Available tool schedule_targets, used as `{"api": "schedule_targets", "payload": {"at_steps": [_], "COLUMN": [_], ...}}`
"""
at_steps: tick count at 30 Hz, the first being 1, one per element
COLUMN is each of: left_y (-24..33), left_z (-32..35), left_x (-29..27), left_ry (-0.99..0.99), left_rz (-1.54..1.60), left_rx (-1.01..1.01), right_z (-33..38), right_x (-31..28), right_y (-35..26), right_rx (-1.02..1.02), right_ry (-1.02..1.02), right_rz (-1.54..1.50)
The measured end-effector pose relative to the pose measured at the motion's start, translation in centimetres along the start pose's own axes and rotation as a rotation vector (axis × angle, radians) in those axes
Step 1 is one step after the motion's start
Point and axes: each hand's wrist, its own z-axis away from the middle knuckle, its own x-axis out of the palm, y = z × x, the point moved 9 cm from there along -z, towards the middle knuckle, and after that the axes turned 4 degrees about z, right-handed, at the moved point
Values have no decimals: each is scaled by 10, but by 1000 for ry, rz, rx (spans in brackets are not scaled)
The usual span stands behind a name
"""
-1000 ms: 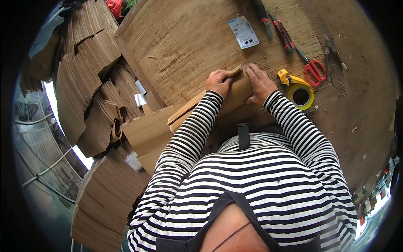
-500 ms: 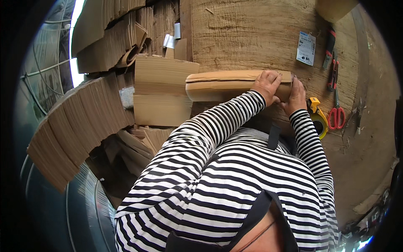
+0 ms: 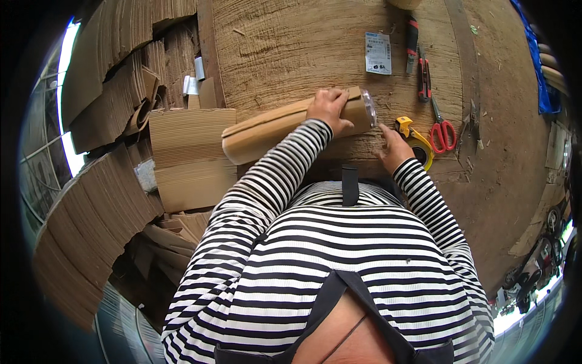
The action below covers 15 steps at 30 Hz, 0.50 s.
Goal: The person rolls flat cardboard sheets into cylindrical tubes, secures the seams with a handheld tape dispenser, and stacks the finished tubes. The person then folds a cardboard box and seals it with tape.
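A rolled cardboard sleeve (image 3: 279, 128) lies slantwise on the wooden table, its right end farther from me. Clear plastic (image 3: 368, 108) shows at that end. My left hand (image 3: 328, 111) grips the roll near its right end, fingers over the top and thumb on the near side. Off the roll, my right hand (image 3: 395, 150) is open with fingers and thumb apart and nothing seen between them. It is next to a yellow tape measure (image 3: 422, 145). Red-handled scissors (image 3: 443, 136) lie just beyond the tape measure.
Farther back are a red-and-black utility knife (image 3: 424, 79), a similar red-and-black tool (image 3: 412, 39) and a printed packet (image 3: 377, 53). Flat cardboard pieces (image 3: 194, 158) and tall cardboard stacks (image 3: 97, 224) crowd the left side. A small white roll (image 3: 199, 68) lies among them.
My right hand has let go of the roll's end and drawn back toward the tape measure. The roll has tilted, and clear plastic now shows at its right end. The view has shifted.
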Motion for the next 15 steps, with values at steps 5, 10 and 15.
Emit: {"api": "schedule_targets", "payload": {"at_steps": [5,10,15], "left_y": [20,23,20], "left_z": [29,35,38], "left_x": [-4,-2,3], "left_ry": [198,240,280], "left_rz": [-16,-24,-21], "left_rx": [98,116,128], "right_z": [-1,-51,-51], "right_x": [-33,-8,-9], "right_y": [-48,-67,-65], "right_rx": [-228,-382,-335], "right_ry": [372,256,226], "right_rz": [244,514,405]}}
